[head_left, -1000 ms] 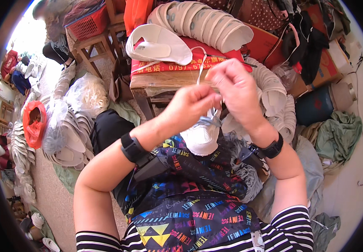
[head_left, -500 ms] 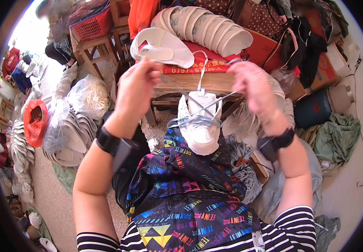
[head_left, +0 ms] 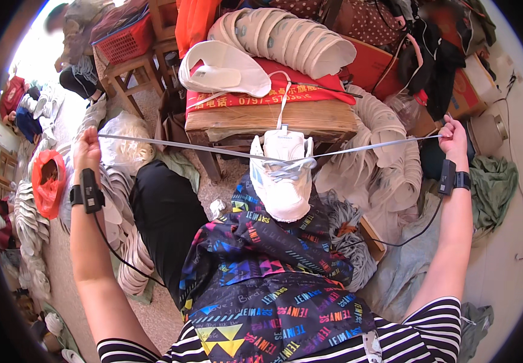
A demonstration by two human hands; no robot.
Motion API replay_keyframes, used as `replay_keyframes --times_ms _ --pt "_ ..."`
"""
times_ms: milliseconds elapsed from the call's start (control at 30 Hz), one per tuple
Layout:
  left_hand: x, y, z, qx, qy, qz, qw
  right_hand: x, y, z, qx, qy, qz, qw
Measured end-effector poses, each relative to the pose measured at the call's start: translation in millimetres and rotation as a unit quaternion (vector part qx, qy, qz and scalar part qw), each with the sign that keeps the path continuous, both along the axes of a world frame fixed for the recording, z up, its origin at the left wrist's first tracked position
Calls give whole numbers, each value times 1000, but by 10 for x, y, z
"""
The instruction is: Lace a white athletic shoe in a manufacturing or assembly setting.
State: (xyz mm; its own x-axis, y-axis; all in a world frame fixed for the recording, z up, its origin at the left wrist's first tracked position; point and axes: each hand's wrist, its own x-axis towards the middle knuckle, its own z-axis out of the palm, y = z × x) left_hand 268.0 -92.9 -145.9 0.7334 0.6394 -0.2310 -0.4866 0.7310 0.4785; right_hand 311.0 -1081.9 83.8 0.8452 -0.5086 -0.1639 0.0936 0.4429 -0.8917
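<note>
A white shoe upper (head_left: pixel 283 196) rests on my apron-covered lap, toe toward me, its tongue (head_left: pixel 284 147) standing up at the far end. Through its eyelets runs a grey shoelace (head_left: pixel 204 147), drawn taut out to both sides in a shallow V. My left hand (head_left: pixel 87 148), far out to the left, is closed on one lace end. Out to the right, my right hand (head_left: pixel 452 136) pinches the other end at a similar height. A thin white strap (head_left: pixel 283 107) rises from the tongue toward the bench.
Ahead stands a wooden bench (head_left: pixel 237 124) with a red cloth, a single white upper (head_left: pixel 225 69) and a nested row of uppers (head_left: pixel 282 42). Bundled grey laces (head_left: pixel 358 257) lie right of my lap. Stacked uppers, an orange bag (head_left: pixel 48 184) and another person (head_left: pixel 86 36) are left.
Both hands have swung far apart, left hand leftward and right hand rightward, both lower. The lace ends, formerly loose and crossing above the shoe upper, are now stretched tight.
</note>
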Motion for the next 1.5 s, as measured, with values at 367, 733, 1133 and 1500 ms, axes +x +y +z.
replay_keyframes --times_ms 367,733,1133,1500 --pt "-1007 1498 288 280 -241 -75 926 -110 -667 -14 -74 -50 -107 990" --pt "-722 -3367 1143 427 65 -316 845 -678 2157 -1074 -444 31 318 837" --pt "-744 -4595 1001 781 -59 -235 576 -1227 2913 -1056 -644 -17 301 703" --pt "-814 -4462 1091 835 -62 -181 517 -1140 3002 -1046 -774 -153 226 572"
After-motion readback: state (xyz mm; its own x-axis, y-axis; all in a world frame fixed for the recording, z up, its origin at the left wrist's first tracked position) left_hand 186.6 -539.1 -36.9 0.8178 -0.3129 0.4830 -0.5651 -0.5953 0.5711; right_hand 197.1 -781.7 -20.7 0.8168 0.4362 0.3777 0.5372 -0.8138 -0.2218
